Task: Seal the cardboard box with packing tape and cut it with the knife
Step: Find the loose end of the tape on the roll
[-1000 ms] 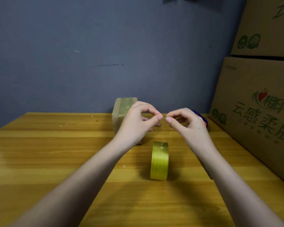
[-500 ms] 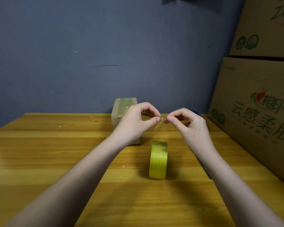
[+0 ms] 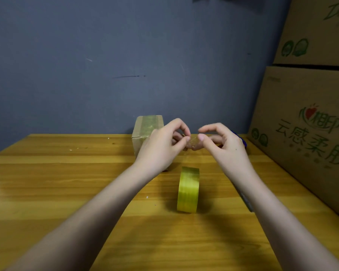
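A wooden bench (image 3: 67, 192) is carrying everything, with big printed cartons (image 3: 309, 133) standing to the right of the tape roll. The small cardboard box (image 3: 145, 133) is sitting behind the roll and a little to its left, against the wall, and a strip of tape is already showing across its top and down its front, so the sealing is looking at least partly done. Whether more strips are needed is hard to judge, since the left hand is covering part of the box. The tape roll (image 3: 188, 189) is standing on edge on the bench, just in front of and below both hands, touched by neither. The left hand (image 3: 160, 147) and right hand (image 3: 226, 145) are meeting above the roll, each grip pinching a small clear scrap of tape (image 3: 193, 142) between thumb and fingertip. A blue object (image 3: 240, 138) is peeking out behind the right hand; it may be the knife, but I cannot tell.
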{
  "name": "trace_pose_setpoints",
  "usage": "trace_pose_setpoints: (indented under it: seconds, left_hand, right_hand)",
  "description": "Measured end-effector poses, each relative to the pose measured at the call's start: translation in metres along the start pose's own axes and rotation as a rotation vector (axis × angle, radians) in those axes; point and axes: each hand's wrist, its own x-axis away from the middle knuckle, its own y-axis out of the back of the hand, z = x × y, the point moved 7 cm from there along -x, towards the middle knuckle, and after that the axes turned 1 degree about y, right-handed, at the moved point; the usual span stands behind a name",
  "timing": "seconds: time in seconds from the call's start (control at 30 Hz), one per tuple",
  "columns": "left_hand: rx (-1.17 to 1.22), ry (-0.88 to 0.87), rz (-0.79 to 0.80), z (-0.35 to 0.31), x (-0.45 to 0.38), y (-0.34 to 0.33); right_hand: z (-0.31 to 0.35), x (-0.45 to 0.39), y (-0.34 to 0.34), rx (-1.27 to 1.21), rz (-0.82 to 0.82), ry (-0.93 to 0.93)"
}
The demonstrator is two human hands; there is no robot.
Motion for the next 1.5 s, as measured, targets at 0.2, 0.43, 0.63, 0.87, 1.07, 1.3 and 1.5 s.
trace_pose_setpoints:
  seconds: [0.2,0.43,0.63,0.87,1.07,1.3,1.5]
  left_hand:
    - [0.033,0.022,0.003,0.001,-0.003,0.002]
    - [0.247,0.302,-0.094,0.044,0.021,0.005]
    - [0.328,0.681,0.482,0.080,0.081,-0.070]
    - [0.844,0.756,0.420,0.063,0.072,-0.088]
    - [0.748,0.651,0.472,0.055,0.070,-0.088]
    - [0.757,0.492,0.459,0.044,0.070,-0.081]
    - [0.782,0.426,0.210,0.042,0.061,-0.066]
  right_hand:
    - [0.012,-0.008,-0.003,0.180,0.037,0.130]
    - [0.009,-0.010,-0.002,0.168,0.007,0.138]
    - [0.004,-0.014,-0.005,0.106,0.019,0.069]
    - [-0.002,-0.018,-0.005,0.049,0.032,-0.027]
    - [-0.014,-0.018,0.000,-0.034,-0.032,-0.107]
    - [-0.035,-0.015,0.001,-0.090,-0.045,-0.189]
    - [-0.033,-0.014,-0.002,-0.136,-0.088,-0.177]
